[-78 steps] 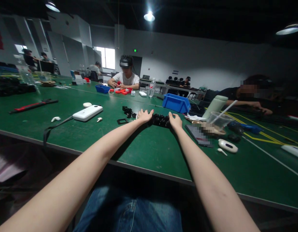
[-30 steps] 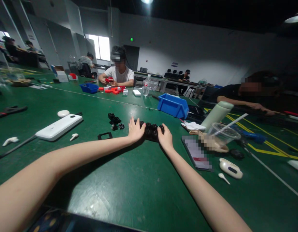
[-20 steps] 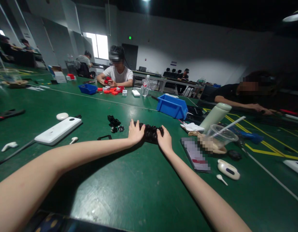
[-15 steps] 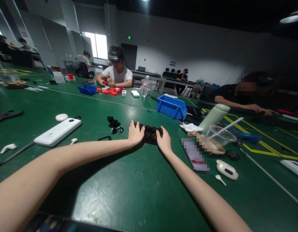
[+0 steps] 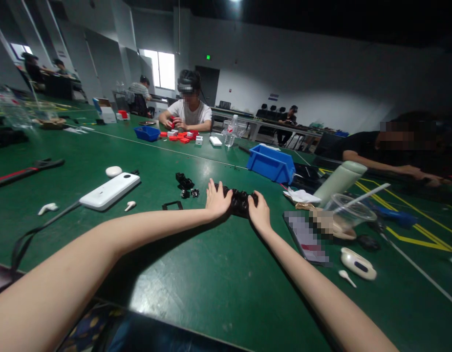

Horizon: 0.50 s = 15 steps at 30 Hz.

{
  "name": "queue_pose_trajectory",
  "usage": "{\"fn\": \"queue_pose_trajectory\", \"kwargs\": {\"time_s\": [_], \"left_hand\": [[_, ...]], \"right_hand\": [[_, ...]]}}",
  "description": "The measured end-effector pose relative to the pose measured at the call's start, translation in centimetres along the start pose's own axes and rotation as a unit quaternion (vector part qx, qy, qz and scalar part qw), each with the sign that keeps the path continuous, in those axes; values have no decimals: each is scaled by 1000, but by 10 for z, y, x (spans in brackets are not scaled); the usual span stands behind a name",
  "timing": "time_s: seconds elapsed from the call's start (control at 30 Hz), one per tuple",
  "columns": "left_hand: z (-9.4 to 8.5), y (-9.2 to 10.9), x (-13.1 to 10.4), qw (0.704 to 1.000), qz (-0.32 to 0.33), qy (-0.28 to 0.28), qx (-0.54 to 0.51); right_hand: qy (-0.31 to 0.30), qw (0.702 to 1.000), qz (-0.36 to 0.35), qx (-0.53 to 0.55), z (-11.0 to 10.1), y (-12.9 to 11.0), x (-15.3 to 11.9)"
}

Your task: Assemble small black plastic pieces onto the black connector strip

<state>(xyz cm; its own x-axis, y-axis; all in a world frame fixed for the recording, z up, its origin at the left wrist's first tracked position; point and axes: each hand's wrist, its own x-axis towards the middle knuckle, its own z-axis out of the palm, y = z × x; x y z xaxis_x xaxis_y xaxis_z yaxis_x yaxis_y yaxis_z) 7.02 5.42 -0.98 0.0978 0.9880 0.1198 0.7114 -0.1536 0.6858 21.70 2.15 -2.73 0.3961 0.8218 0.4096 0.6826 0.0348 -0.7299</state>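
On the green table in front of me lies a block of black lumpy parts (image 5: 240,203), pressed together in rows; their exact kind is too dark to make out. My left hand (image 5: 218,199) grips its left end, thumb on the near side and fingers over the far side. At the right end, my right hand (image 5: 259,211) closes round it in the same way. Left of my left hand sit a small heap of black parts (image 5: 184,181), several little black-and-silver pieces (image 5: 190,193) and a thin black frame (image 5: 172,206).
A white power bank (image 5: 110,191) with a cord lies left, near pliers (image 5: 28,173). To the right are a phone (image 5: 305,239), an earbud case (image 5: 358,264), a clear cup (image 5: 350,212) and a green flask (image 5: 341,183). A blue bin (image 5: 271,164) stands beyond. Co-workers sit across.
My view has turned slightly left, so everything appears shifted right. Both hands keep their hold on the black block, with little visible movement.
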Motion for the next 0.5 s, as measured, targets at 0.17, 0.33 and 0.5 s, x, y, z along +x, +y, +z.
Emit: {"fn": "queue_pose_trajectory", "kwargs": {"time_s": [0.17,0.33,0.5], "left_hand": [[-11,-3,-9,991,19,50,-119],[-39,-1,-9,972,63,125,-187],[-86,-5,19,952,-24,192,-239]], "right_hand": [[47,999,-3,18,-7,-5,-2],[124,988,-87,32,-17,-15,-14],[82,967,-243,12,-12,-44,-42]]}}
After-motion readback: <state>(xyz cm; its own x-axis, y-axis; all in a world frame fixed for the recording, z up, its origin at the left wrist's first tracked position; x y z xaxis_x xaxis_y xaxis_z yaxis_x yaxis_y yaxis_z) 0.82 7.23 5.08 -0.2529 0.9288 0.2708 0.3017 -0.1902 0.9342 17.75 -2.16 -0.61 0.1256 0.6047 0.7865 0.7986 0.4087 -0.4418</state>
